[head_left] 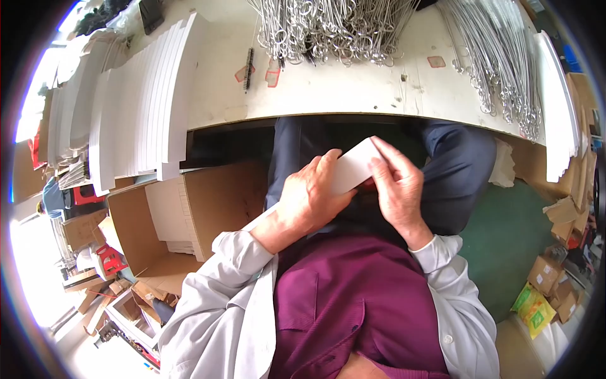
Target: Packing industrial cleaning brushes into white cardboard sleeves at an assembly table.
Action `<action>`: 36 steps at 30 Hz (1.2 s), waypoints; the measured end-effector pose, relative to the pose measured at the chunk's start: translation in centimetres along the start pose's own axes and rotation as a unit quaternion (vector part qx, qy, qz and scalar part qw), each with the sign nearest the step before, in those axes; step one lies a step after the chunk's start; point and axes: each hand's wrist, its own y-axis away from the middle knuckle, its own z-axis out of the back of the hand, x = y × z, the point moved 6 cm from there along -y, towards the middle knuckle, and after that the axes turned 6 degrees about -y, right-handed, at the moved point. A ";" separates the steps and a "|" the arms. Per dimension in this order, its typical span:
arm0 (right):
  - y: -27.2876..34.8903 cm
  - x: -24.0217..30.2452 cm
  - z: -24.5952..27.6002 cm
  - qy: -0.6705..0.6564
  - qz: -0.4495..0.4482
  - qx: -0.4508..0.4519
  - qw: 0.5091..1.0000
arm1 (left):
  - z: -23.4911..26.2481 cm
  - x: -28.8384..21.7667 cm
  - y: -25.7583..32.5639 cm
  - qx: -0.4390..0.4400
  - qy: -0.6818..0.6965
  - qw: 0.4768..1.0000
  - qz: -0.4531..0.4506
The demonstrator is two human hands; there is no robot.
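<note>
A long, narrow white carton [356, 165] lies slantwise above my lap, below the table's front edge. My left hand [310, 194] is wrapped round its body, and the carton's lower part runs back beneath that wrist. At the upper end, my right hand [399, 188] pinches the carton's edge between thumb and fingers. Whether that end is folded closed cannot be made out, since the fingers cover part of it. On the table beyond lies a thin brush with black bristles [248, 71].
Thin metal rods with looped ends [334, 31] are heaped on the table [214, 95], with another bundle [505, 76] at right. White cartons stand stacked at left [142, 107] and right [558, 107]. An open cardboard box [227, 202], left of my legs, contains white cartons.
</note>
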 end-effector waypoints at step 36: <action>-8.7 7.7 3.9 0.158 0.219 -0.046 0.962 | 16.9 9.5 -7.8 -0.222 -0.260 0.924 0.174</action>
